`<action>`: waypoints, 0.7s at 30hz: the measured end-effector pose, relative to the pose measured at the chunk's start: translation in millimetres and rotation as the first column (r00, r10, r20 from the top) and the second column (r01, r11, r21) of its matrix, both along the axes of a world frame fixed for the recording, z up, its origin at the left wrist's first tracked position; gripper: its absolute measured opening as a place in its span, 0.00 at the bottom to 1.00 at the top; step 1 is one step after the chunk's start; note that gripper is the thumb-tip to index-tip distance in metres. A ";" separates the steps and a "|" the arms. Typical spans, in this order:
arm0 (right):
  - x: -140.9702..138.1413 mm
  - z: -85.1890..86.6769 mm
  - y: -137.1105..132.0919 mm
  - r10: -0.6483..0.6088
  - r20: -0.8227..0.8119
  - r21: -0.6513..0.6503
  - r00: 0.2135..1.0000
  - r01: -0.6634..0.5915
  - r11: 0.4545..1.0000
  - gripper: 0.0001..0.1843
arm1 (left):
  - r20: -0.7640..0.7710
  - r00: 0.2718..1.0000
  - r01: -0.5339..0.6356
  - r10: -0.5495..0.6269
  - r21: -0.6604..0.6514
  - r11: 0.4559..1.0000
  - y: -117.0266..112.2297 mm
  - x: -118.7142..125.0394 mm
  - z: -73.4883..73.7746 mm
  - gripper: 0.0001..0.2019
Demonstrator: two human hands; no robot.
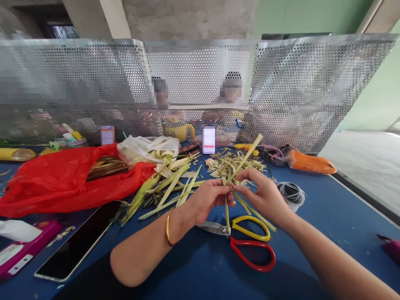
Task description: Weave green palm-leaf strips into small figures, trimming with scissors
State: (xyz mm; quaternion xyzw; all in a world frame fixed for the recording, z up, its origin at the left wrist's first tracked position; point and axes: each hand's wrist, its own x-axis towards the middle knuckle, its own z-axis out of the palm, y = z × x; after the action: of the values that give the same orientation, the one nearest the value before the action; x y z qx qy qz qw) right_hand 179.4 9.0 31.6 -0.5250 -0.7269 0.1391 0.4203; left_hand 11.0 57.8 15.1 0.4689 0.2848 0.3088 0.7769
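Observation:
My left hand pinches a small bundle of pale green plant strips, with a gold bangle round its wrist. On the same bundle, my right hand closes its thumb and forefinger near the crossing of the strips. One long strip sticks up to the upper right, and others hang down toward the table. Below both hands lie scissors with one yellow and one red handle, blades pointing left. Part of the bundle is hidden behind my fingers.
Loose leaf strips and a red plastic bag lie left, near a dark phone. Trimmed scraps, a wire coil and an orange packet lie beyond and right. Two people sit behind a perforated metal screen.

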 end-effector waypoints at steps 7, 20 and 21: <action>4.2 -8.3 7.5 0.140 0.063 -0.241 0.988 -0.121 0.963 0.12 | -0.020 0.999 -0.049 0.049 0.005 0.999 3.0 -1.8 3.3 0.08; 5.2 -9.3 4.8 -0.010 0.423 0.053 0.906 -0.014 0.999 0.10 | -0.181 0.967 -0.138 0.178 0.215 0.967 4.6 -2.4 2.8 0.11; 5.4 -11.7 5.4 -0.060 0.513 0.153 0.856 -0.023 0.988 0.11 | -0.167 0.971 -0.142 0.174 0.187 0.972 4.6 -2.5 2.9 0.10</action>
State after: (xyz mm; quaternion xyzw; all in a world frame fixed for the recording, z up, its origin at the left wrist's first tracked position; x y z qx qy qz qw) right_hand 184.8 14.5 19.9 -0.5159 -0.8164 -0.0672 0.2506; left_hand 8.5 62.4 18.0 0.5370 0.3631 0.3492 0.6766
